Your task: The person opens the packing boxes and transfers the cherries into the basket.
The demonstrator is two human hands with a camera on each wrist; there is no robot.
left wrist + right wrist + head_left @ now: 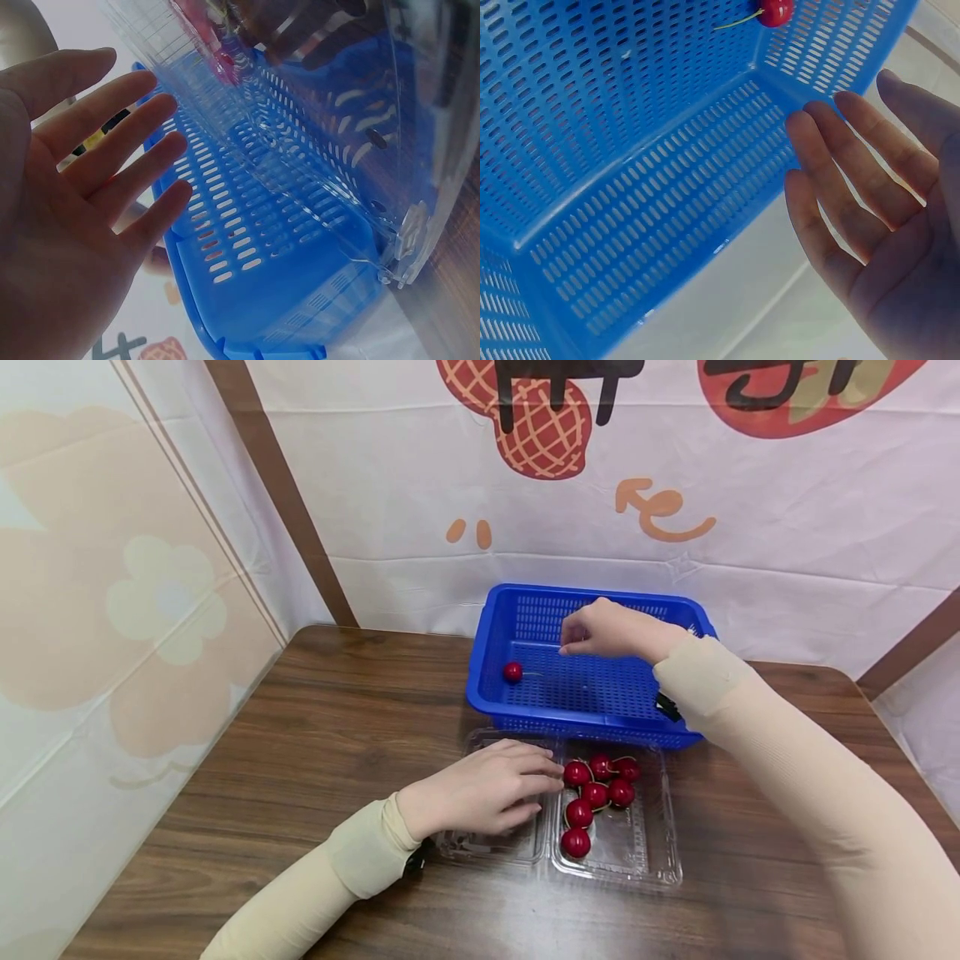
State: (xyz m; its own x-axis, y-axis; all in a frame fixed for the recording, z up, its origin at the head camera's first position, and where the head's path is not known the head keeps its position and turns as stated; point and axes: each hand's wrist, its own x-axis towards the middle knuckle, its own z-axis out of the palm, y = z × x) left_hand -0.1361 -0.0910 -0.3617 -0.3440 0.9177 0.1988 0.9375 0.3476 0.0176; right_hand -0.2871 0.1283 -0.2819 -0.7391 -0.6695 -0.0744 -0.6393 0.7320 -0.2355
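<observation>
My right hand (611, 631) hovers over the blue plastic basket (478, 660) with its fingers loosely bent and nothing in them. One red cherry (513, 672) with a thin stem lies on the basket floor, left of that hand; the right wrist view shows the same cherry (775, 11) with a pale green stem. Over the left half of a clear plastic clamshell box (618, 856), my left hand (487, 789) spreads its relaxed fingers, palm down. Its fingertips reach the fold beside several red cherries (596, 795), which sit in the right half of the box.
Both containers stand on a dark wood-grain table (337, 718), the basket behind the clamshell. Close behind the basket hangs a pale printed cloth (405, 468), and another patterned cloth (172, 602) borders the table's left side.
</observation>
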